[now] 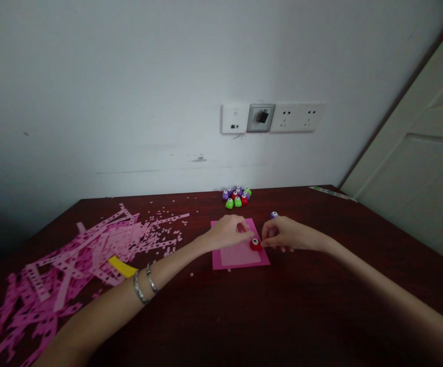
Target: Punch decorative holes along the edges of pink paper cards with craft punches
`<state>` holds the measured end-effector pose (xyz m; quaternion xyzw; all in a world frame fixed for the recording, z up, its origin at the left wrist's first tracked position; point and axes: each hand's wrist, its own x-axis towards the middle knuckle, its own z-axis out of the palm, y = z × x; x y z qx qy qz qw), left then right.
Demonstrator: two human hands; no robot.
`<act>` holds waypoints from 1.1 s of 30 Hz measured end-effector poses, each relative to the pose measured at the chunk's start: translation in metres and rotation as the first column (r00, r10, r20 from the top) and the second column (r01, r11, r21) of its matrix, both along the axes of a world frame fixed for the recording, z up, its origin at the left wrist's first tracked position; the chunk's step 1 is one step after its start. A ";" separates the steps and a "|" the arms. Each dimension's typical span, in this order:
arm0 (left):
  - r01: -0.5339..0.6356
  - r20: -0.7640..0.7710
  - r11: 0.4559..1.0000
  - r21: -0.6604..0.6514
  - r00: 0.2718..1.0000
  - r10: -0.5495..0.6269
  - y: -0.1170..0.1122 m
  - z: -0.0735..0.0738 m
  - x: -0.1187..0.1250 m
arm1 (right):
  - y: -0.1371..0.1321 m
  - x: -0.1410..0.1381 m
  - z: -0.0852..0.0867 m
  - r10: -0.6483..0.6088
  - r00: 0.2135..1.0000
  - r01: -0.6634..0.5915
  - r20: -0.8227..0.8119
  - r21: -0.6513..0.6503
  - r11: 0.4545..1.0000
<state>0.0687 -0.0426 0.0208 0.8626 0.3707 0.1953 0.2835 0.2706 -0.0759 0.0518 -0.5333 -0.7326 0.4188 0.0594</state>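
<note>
A red paper punch with a round white and black top sits over a pale pink sheet, which lies on a darker pink sheet. My left hand is over the sheets, just left of the punch. Its fingers are curled in with the thumb stretched toward the punch; anything between them is too small to make out. To the punch's right, my right hand has its fingers bent together, tips close to the punch. What they hold, if anything, is hidden. Behind this hand stands a purple punch.
Several green, purple and red punches cluster by the wall. Punched pink paper strips and tiny cut-outs cover the table's left, with a yellow strip among them. A patterned strip lies at the back right. Wall sockets are above.
</note>
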 end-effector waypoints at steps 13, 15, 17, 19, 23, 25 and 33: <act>-0.035 -0.002 0.992 -0.123 0.999 0.035 -0.011 -0.009 -0.010 | 0.013 0.001 -0.013 -0.088 0.994 0.077 -0.060 -0.168 0.983; -0.011 0.020 0.964 -0.265 1.000 0.017 -0.004 -0.009 -0.006 | 0.015 0.000 -0.015 -0.080 0.996 0.070 -0.041 -0.213 0.975; -0.016 0.018 0.912 -0.411 0.999 0.026 0.001 -0.009 -0.003 | 0.017 -0.002 -0.016 -0.055 0.998 0.048 -0.021 -0.244 0.969; -0.034 -0.003 0.854 -0.519 0.999 0.038 0.005 -0.008 0.000 | 0.018 -0.005 -0.018 -0.030 1.000 0.028 -0.003 -0.265 0.964; -0.027 -0.047 0.762 -0.647 0.999 -0.005 0.012 -0.009 0.008 | 0.022 -0.008 -0.021 -0.023 1.000 0.026 0.013 -0.313 0.949; -0.004 -0.056 0.730 -0.684 0.997 -0.047 0.018 -0.010 0.012 | 0.026 -0.008 -0.022 -0.021 0.999 0.032 0.035 -0.339 0.940; 0.088 -0.098 0.599 -0.796 0.958 -0.270 0.038 -0.012 0.019 | 0.044 -0.009 -0.024 -0.027 0.997 0.067 0.078 -0.587 0.807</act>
